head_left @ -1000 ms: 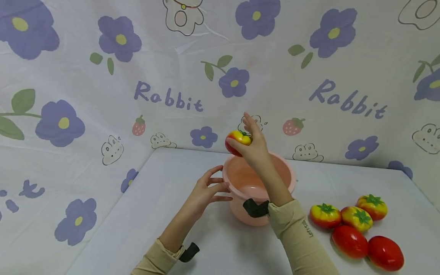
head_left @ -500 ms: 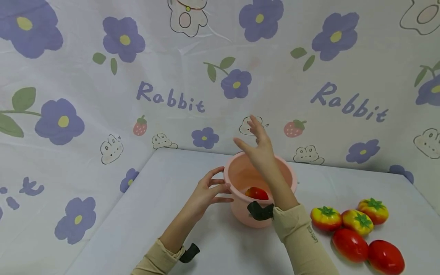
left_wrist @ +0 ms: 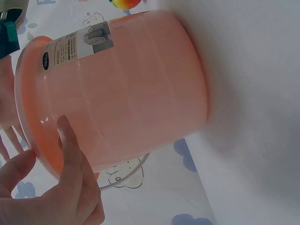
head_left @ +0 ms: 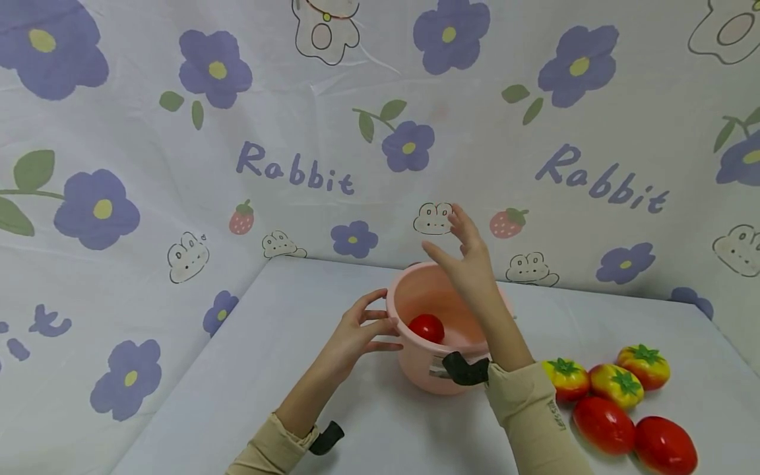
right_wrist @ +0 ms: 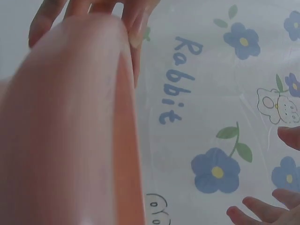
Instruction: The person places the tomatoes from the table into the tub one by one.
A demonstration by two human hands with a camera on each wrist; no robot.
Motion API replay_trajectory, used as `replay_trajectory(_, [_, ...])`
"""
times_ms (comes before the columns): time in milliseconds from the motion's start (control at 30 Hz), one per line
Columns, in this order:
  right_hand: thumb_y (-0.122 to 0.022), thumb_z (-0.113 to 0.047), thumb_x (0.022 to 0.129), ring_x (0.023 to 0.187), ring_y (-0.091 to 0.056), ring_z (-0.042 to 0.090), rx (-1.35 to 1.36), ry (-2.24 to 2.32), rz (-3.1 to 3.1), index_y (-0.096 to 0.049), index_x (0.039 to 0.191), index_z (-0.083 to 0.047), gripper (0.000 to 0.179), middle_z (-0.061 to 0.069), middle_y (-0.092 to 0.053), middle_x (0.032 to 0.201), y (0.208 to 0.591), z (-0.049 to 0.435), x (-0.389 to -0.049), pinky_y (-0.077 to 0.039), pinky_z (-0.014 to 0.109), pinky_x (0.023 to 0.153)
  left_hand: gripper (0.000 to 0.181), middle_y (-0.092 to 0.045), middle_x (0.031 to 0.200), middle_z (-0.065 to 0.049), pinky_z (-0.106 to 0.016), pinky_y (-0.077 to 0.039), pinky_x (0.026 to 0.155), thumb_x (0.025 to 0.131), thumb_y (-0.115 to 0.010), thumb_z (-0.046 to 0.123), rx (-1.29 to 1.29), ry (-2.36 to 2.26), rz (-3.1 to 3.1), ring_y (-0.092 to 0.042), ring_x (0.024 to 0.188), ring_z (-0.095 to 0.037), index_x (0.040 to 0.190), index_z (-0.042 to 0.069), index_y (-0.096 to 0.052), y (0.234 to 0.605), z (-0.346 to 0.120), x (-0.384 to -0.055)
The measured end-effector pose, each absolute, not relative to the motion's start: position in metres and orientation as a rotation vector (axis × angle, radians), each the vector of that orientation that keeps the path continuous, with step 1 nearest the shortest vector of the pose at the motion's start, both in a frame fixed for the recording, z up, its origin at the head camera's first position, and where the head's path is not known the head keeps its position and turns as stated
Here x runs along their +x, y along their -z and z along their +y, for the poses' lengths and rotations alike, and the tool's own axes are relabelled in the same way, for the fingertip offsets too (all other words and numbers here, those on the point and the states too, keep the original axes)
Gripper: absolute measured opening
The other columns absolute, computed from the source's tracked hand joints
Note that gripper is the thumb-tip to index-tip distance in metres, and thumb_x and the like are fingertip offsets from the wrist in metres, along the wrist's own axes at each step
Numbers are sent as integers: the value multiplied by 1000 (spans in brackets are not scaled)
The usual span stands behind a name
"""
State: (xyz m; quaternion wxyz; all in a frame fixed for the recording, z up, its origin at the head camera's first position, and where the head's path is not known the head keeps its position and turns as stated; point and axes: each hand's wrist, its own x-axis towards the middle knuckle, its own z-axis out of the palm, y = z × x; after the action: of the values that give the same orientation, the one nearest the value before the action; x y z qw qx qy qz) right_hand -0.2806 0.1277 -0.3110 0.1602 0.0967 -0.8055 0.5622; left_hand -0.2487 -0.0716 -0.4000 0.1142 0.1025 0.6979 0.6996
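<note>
A pink bucket (head_left: pixel 415 369) stands upright on the white table, with a toy tomato (head_left: pixel 427 328) lying inside, its red side showing. My left hand (head_left: pixel 356 336) grips the bucket's left rim. In the left wrist view, the left thumb (left_wrist: pixel 18 171) lies at the rim's edge and a finger (left_wrist: pixel 68 140) presses the outer wall just below it. Above the bucket's mouth hovers my right hand (head_left: pixel 475 270), fingers spread and holding nothing. Its fingertips (right_wrist: pixel 251 206) show at the right of the right wrist view, apart from the bucket wall (right_wrist: pixel 61 131).
Several more toy tomatoes lie together on the table at the right, including a yellow-topped one (head_left: pixel 617 384) and a plain red one (head_left: pixel 602 425). A thin white bucket handle (left_wrist: pixel 126 178) hangs at the side. Behind the table hangs a flowered cloth (head_left: pixel 285 99).
My right hand has let go of the toy tomato, which dropped into the bucket and rolled leftward there. The emptied hand has drifted right. My left hand keeps its place on the rim.
</note>
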Motion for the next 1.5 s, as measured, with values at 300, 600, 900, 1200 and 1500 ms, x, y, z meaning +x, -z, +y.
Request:
replay_trajectory(300, [-66, -24, 92, 148, -30, 27, 196, -1561, -2345, -20, 156, -24, 79, 9, -31, 160, 321, 152, -278, -23, 50, 123, 64, -54, 133, -18, -42, -61, 82, 92, -65, 20, 270, -2045, 2058, -71, 102, -24, 149, 24, -36, 399, -70, -247])
replay_trajectory(600, [-67, -27, 91, 149, -28, 30, 175, -1543, -2345, -16, 157, -22, 84, 10, -30, 160, 331, 177, -276, -20, 54, 123, 64, -53, 133, -21, -43, -60, 82, 92, -65, 19, 261, -2053, 2059, -71, 101, -25, 149, 21, -36, 400, -68, -249])
replay_trajectory(900, [-68, -32, 91, 150, -26, 31, 79, -1518, -2402, -12, 158, -22, 88, 8, -28, 161, 340, 204, -276, -20, 56, 123, 64, -53, 134, -19, -43, -60, 84, 92, -66, 20, 239, -2053, 2070, -71, 103, -25, 149, 23, -36, 399, -63, -252])
replay_trajectory(1200, [-68, -34, 90, 149, -26, 35, 47, -1501, -2400, -13, 157, -27, 86, 12, -27, 161, 348, 224, -277, -21, 60, 121, 63, -53, 133, -21, -48, -58, 86, 92, -65, 18, 245, -2055, 2071, -71, 102, -26, 148, 22, -37, 397, -60, -256])
replay_trajectory(1500, [-66, -36, 91, 148, -26, 37, -3, -1464, -2413, -12, 158, -21, 87, 15, -26, 161, 353, 240, -278, -20, 62, 120, 63, -53, 132, -21, -47, -59, 85, 92, -65, 18, 237, -2049, 2073, -71, 102, -26, 148, 22, -37, 394, -62, -258])
